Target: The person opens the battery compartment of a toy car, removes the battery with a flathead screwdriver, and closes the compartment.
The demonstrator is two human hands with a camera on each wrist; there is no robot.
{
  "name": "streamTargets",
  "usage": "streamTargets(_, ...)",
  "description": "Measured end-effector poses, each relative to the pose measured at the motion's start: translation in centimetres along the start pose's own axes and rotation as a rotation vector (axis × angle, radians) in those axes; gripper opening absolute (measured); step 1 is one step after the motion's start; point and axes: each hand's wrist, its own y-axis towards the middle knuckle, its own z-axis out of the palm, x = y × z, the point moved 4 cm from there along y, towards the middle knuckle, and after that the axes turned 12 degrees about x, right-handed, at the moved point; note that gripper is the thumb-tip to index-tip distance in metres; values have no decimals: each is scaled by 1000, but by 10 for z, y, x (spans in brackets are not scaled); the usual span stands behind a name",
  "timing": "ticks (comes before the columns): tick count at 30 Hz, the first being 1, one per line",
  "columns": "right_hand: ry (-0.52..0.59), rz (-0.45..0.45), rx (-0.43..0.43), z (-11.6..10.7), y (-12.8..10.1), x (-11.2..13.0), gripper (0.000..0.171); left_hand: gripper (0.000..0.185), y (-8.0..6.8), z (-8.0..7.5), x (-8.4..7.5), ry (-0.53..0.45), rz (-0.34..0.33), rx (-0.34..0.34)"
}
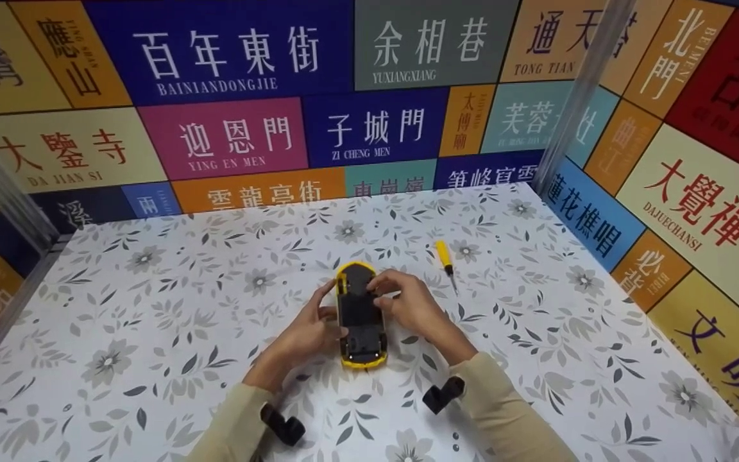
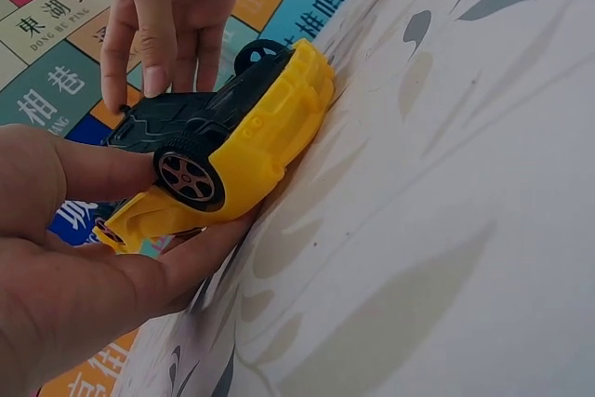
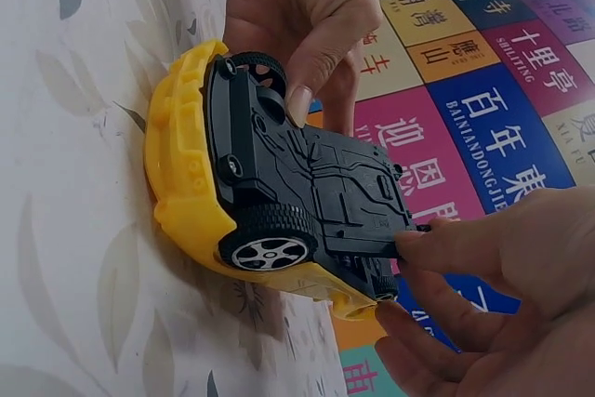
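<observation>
A yellow toy car (image 1: 362,311) lies upside down on the patterned tabletop, its black underside (image 3: 353,183) facing up. My left hand (image 1: 310,328) grips the car's left side. In the left wrist view its thumb presses beside a black wheel (image 2: 189,174) and its fingers reach under the yellow body (image 2: 279,123). My right hand (image 1: 408,305) holds the opposite side toward the far end. Its thumb rests on the edge of the black underside in the right wrist view, with fingers curled beneath near the yellow edge.
A screwdriver (image 1: 444,256) with a yellow handle lies on the table to the right, beyond my right hand. Panels with large printed characters (image 1: 235,135) stand behind and beside the table. The white tabletop (image 1: 183,276) bears grey leaves and flowers.
</observation>
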Motion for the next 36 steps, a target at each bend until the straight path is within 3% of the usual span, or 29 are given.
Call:
streamTargets(8, 3, -27, 10, -1, 1, -2, 19, 95, -1, 0, 1, -20, 26, 19)
streamTargets(13, 52, -95, 13, -1, 1, -1, 17, 96, -1, 1, 2, -60, 43, 30)
streamTargets(19, 99, -174, -10, -12, -1, 5, 17, 96, 0, 0, 1, -38, 50, 19)
streamTargets(36, 173, -126, -77, -50, -4, 0, 21, 98, -1, 2, 2, -109, 41, 22)
